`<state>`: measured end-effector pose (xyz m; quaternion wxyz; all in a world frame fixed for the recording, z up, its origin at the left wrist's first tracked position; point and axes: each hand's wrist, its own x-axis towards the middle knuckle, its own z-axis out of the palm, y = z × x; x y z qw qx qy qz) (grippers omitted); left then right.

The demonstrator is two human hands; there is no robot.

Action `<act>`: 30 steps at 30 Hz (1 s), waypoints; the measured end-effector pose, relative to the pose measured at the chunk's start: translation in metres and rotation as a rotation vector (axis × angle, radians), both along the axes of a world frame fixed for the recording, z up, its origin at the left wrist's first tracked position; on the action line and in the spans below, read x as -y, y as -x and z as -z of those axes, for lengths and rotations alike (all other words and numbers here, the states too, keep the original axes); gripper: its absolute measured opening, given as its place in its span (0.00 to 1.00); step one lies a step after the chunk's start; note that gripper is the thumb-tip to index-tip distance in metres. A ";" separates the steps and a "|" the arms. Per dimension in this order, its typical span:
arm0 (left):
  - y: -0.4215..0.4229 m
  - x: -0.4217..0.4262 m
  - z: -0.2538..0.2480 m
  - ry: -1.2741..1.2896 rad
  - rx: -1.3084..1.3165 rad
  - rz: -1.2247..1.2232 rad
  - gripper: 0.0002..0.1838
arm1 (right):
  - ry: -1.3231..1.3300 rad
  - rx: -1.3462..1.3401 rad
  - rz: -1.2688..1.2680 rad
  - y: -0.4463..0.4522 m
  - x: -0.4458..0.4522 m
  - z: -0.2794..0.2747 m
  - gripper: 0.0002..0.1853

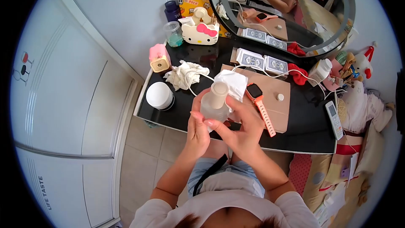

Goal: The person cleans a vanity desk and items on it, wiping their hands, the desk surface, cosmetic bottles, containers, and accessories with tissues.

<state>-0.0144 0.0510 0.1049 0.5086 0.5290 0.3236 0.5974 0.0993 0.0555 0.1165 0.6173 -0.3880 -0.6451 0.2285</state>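
Note:
A clear bottle with a beige cap point(214, 103) is held upright between both hands over the front edge of the black desk. My left hand point(198, 133) wraps its left side, and my right hand point(242, 128) grips it from the right, thumb across the front. Behind the bottle, a white cloth or tissue point(233, 82) shows near my right fingers; whether they touch it is unclear. To the left lie a crumpled white cloth point(183, 75) and a round white jar point(160, 96). An orange watch point(260, 105) rests on a brown board point(278, 112) at the right.
A round mirror point(282, 12) stands at the back. Before it are card stacks point(253, 60) and a red scrunchie point(298, 74). A Hello Kitty holder point(200, 33) and a pink bottle point(159, 58) stand back left. A remote point(333, 120) and a white bottle point(321, 71) are at the right.

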 end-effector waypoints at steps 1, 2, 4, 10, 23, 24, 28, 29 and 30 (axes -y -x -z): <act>0.001 0.000 -0.001 0.024 0.000 0.009 0.35 | -0.044 0.015 0.046 0.002 0.001 0.004 0.30; 0.001 0.001 -0.001 0.049 0.000 0.018 0.35 | -0.086 0.030 0.091 0.003 0.002 0.007 0.30; -0.002 0.002 -0.001 0.071 0.075 0.054 0.33 | -0.133 0.097 0.130 0.002 0.005 0.005 0.27; -0.002 0.002 0.000 0.035 -0.040 0.038 0.32 | -0.274 0.208 0.264 0.000 0.003 0.005 0.17; 0.003 -0.005 0.017 0.240 0.252 0.280 0.50 | -0.532 0.364 0.135 -0.007 0.002 0.018 0.11; 0.002 -0.005 0.019 0.266 0.220 0.266 0.48 | -0.439 0.259 0.191 -0.004 0.001 0.015 0.10; -0.001 -0.003 0.014 0.314 0.096 0.243 0.42 | -0.173 0.005 0.226 -0.001 0.000 0.011 0.05; -0.002 -0.003 0.010 0.313 0.125 0.273 0.43 | -0.096 -0.029 0.186 -0.003 0.001 0.005 0.05; -0.001 -0.003 0.008 0.314 0.154 0.304 0.43 | -0.018 -0.064 0.146 -0.005 0.002 0.003 0.05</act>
